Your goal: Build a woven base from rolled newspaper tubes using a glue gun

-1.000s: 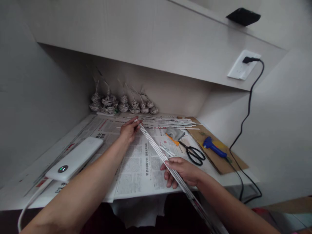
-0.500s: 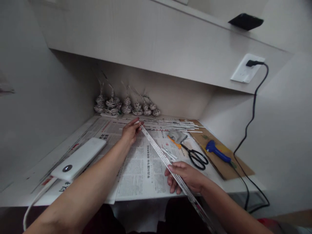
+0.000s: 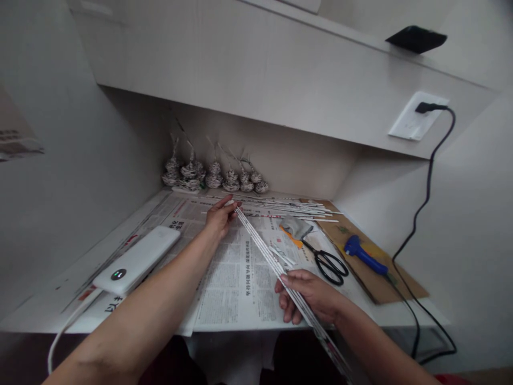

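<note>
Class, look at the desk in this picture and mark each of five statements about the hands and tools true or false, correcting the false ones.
1. Both hands hold one bundle of long paper rods. True.
2. The left hand grips the far end of the bundle. True.
3. The scissors are in the right hand. False: they lie on the newspaper, beside that hand.
4. The white power bank lies right of the glue gun. False: it lies far to the left.
5. Small woven pieces stand along the back wall. True.

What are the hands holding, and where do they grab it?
A bundle of thin paper sticks. The left hand pinches its far tip; the right hand grips it partway along, nearer the person.
</note>
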`<state>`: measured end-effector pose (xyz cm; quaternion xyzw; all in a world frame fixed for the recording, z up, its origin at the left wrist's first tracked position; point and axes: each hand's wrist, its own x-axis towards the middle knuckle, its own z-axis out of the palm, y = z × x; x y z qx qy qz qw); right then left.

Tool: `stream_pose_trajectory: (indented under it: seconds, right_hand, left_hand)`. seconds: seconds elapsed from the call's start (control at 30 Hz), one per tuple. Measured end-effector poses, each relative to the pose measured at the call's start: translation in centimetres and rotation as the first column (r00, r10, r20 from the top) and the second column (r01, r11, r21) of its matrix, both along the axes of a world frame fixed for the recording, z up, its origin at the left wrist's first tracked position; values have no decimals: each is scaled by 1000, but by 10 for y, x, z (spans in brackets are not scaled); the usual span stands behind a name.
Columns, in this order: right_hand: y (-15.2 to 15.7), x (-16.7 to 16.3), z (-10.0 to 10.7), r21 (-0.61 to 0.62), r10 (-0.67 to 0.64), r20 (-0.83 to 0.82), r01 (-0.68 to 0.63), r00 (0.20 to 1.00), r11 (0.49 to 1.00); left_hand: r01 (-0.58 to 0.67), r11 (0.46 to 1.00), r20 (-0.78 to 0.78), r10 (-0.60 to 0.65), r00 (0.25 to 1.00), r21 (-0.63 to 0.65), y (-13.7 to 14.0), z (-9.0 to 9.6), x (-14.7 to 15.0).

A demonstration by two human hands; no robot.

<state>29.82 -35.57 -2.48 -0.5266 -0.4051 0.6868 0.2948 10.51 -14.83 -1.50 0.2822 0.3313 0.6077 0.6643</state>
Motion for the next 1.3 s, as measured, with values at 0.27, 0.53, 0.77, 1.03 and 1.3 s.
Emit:
stream_pose_trajectory:
  seconds: [0.27,0.53,0.77,1.03,1.3]
  right_hand:
    - [0,0,3,-7,9,-7,-9,1000,1000]
    - [1,2,2,-23,35,-68,-36,997,999]
    - [25,0,23,77,-5,-65,10,998,997]
    - [78,-11,33,106,-17,-64,24,998,994]
    - [114,-23,20,126,34,-133,-17,990,992]
  left_hand:
    - [-2,999,-5,2,1000,-37,2,3,-2]
    - [20,999,-33,-21,999,-27,4,2,-3]
    - [250,967,0,-250,968,-50,-10,6,4]
    - [647,762,-64,-646,761,2,-35,7,13]
    - [632,775,-104,-627,772,25,-25,-3,11]
